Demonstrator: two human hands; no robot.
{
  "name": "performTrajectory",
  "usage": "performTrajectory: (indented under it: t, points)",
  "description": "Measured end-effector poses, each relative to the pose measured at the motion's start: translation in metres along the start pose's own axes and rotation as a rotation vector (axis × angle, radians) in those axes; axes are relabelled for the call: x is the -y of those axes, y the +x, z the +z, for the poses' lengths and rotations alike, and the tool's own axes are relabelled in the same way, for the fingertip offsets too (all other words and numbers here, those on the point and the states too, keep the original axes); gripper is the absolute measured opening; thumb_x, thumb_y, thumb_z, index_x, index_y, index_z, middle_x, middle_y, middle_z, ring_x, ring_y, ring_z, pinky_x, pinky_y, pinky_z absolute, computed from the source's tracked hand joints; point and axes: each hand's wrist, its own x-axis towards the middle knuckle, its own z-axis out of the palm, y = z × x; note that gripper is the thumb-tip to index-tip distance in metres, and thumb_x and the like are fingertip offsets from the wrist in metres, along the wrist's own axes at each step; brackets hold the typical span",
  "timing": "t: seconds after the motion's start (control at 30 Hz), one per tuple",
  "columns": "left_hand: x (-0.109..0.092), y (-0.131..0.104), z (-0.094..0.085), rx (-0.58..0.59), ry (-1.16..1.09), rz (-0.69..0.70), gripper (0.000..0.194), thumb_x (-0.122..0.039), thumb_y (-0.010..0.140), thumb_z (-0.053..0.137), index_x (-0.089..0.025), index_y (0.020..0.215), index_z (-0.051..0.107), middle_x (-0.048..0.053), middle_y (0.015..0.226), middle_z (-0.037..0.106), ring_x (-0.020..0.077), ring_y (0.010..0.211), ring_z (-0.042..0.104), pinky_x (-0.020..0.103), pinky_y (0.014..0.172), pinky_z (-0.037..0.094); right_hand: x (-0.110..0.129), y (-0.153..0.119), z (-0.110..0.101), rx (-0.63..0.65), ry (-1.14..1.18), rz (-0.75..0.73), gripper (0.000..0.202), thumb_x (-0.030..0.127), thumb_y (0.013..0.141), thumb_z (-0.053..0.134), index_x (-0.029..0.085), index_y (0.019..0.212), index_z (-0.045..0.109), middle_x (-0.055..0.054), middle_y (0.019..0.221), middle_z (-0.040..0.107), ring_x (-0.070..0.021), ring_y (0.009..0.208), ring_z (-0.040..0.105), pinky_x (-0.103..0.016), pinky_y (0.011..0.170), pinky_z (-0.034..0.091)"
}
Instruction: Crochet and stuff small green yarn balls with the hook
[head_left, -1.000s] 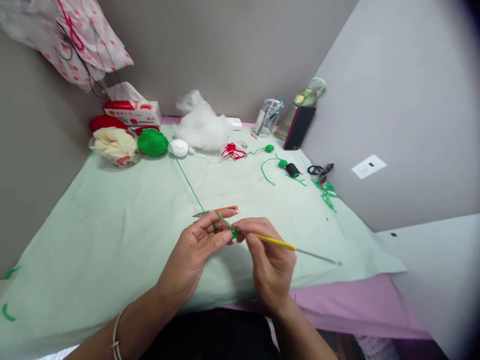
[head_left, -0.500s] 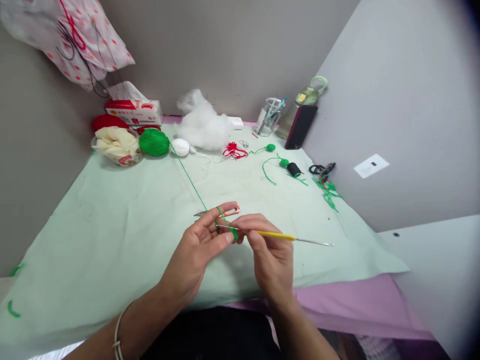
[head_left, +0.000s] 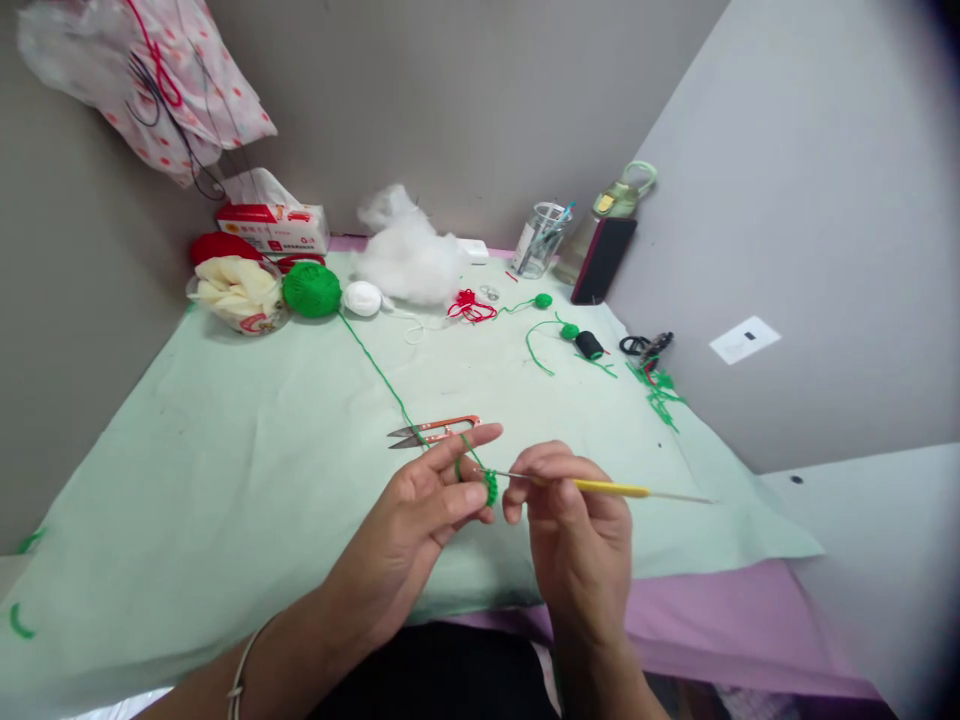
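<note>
Between the thumb and fingers of my left hand (head_left: pixel 420 510) is a small green crochet piece (head_left: pixel 491 488). Green yarn (head_left: pixel 382 372) loops over that hand's raised index finger and trails back to a green yarn ball (head_left: pixel 312 290). My right hand (head_left: pixel 581 520) is closed around the yellow grip of a crochet hook (head_left: pixel 611 488). The hook's thin metal tip points left and meets the top of the green piece. Just beyond my left fingers, orange-handled thread snips (head_left: pixel 439 430) lie on the cloth, with the yarn crossing them.
White stuffing (head_left: pixel 409 255), a white yarn ball (head_left: pixel 363 298) and a tissue box (head_left: pixel 274 228) stand at the back. A glass jar (head_left: pixel 538 242), a bottle (head_left: pixel 592 235) and a phone (head_left: pixel 604 261) are at the back right. Green yarn scraps (head_left: pixel 660 390) lie at the right edge.
Both hands have shifted right and slightly toward me. The hook has drawn rightward, its tip now at the piece's top. The snips are more exposed, and the yarn hangs slacker.
</note>
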Motion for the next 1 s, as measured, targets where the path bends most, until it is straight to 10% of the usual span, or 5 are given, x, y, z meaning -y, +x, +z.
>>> performTrajectory:
  t: [0.33, 0.53, 0.77, 1.0]
  points:
    - [-0.007, 0.003, -0.012, -0.077, -0.003, -0.002, 0.037, -0.024, 0.079, 0.077, -0.016, 0.115, 0.08, 0.005, 0.097, 0.063, 0.0126, 0.079, 0.049, 0.024, 0.075, 0.048, -0.011, 0.006, -0.002, -0.06, 0.181, 0.247, 0.015, 0.034, 0.095, 0.07, 0.025, 0.089, 0.079, -0.001, 0.078, 0.067, -0.0092, 0.059, 0.059, -0.021, 0.054, 0.049]
    - [0.0, 0.002, -0.015, -0.077, 0.216, 0.111, 0.044, -0.025, 0.085, 0.078, -0.028, 0.129, 0.071, 0.002, 0.095, 0.067, 0.0191, 0.098, 0.059, 0.034, 0.1, 0.042, -0.02, 0.002, 0.004, 0.066, -0.056, 0.034, 0.015, 0.027, 0.099, 0.065, 0.026, 0.1, 0.08, -0.005, 0.098, 0.074, -0.015, 0.079, 0.065, -0.029, 0.069, 0.053]
    - [-0.011, 0.002, -0.021, -0.055, 0.246, 0.059, 0.039, -0.03, 0.089, 0.073, -0.023, 0.127, 0.073, 0.002, 0.087, 0.061, 0.0183, 0.092, 0.056, 0.032, 0.091, 0.042, -0.014, 0.009, 0.0, 0.087, 0.007, 0.112, 0.023, 0.032, 0.105, 0.053, 0.022, 0.095, 0.072, -0.002, 0.084, 0.072, -0.0123, 0.062, 0.065, -0.027, 0.059, 0.055]
    - [-0.005, 0.002, -0.023, -0.154, 0.296, 0.179, 0.044, -0.028, 0.085, 0.081, -0.031, 0.128, 0.071, -0.001, 0.088, 0.062, 0.0153, 0.093, 0.058, 0.028, 0.093, 0.045, -0.012, -0.007, -0.003, 0.282, -0.869, -0.537, 0.032, 0.01, 0.098, 0.056, 0.024, 0.125, 0.069, -0.009, 0.11, 0.076, -0.0206, 0.098, 0.074, -0.033, 0.081, 0.062]
